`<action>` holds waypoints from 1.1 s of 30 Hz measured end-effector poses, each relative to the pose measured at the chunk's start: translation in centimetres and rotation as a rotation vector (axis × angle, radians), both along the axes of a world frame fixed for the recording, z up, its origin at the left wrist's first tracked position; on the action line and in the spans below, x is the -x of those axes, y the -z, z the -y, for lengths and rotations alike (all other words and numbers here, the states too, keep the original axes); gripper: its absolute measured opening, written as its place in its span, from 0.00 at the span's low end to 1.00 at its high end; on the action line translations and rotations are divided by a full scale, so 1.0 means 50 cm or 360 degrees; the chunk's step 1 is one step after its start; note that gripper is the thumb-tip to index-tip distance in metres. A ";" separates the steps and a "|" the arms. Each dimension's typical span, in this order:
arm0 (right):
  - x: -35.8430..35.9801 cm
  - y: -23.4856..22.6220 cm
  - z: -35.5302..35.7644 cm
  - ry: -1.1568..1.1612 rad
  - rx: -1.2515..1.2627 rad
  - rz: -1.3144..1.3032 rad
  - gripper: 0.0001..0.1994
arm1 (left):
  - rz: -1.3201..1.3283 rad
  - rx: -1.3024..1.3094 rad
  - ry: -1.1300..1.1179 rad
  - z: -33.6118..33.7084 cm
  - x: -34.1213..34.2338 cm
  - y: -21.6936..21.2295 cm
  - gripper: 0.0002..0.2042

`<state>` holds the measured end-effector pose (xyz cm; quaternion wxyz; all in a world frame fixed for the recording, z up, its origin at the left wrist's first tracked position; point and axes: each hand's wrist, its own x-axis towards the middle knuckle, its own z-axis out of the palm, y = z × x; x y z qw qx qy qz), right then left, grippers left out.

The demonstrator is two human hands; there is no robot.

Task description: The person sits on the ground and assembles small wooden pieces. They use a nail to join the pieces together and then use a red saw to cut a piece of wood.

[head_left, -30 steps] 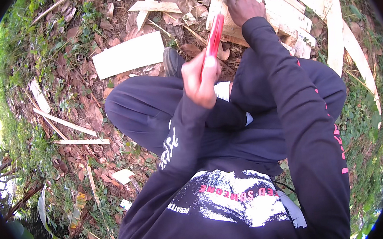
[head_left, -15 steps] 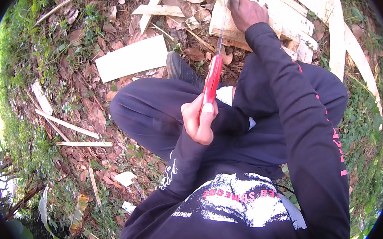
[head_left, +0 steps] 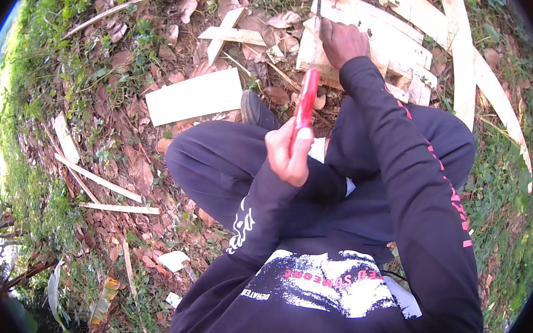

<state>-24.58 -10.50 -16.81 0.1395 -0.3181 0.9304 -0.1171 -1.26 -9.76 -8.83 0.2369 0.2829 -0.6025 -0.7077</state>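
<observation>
My left hand (head_left: 287, 153) is closed round the red handle of a saw (head_left: 306, 96). Its thin blade, seen nearly edge-on, runs away from me across a pale wooden board (head_left: 309, 52) and out at the top of the view. My right hand (head_left: 344, 44) presses on that board with curled fingers, close to the right side of the blade; the fingertips are partly hidden. The board lies on a stack of pale planks (head_left: 387, 32) in front of my folded legs. Whether the teeth sit in a cut cannot be made out.
A pale rectangular board (head_left: 195, 97) lies left of my shoe (head_left: 257, 109). Two crossed wood pieces (head_left: 231, 36) are beyond it. Long planks (head_left: 460, 57) curve along the right. Thin strips (head_left: 98, 178) lie at the left among dry leaves and grass.
The saw and my left hand have moved forward, bringing the handle closer to the board. My right hand stays on the board. The whole view has shifted slightly, showing more ground at the top.
</observation>
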 end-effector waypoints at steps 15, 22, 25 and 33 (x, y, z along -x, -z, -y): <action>-0.025 -0.041 -0.068 -0.0081 0.0816 -0.0335 0.18 | -0.0268 0.0204 -0.0329 0.200 -0.065 -0.034 0.14; -0.079 -0.009 -0.175 -0.0283 0.0736 -0.0421 0.24 | -0.0565 -0.0400 -0.0723 0.209 -0.070 0.017 0.13; -0.073 -0.006 -0.173 -0.0286 0.0757 -0.0383 0.24 | -0.0558 -0.0374 -0.0694 0.218 -0.060 0.029 0.13; -0.057 0.010 -0.183 -0.0323 0.0838 -0.0398 0.17 | -0.0450 -0.0609 -0.0581 0.223 -0.061 0.038 0.16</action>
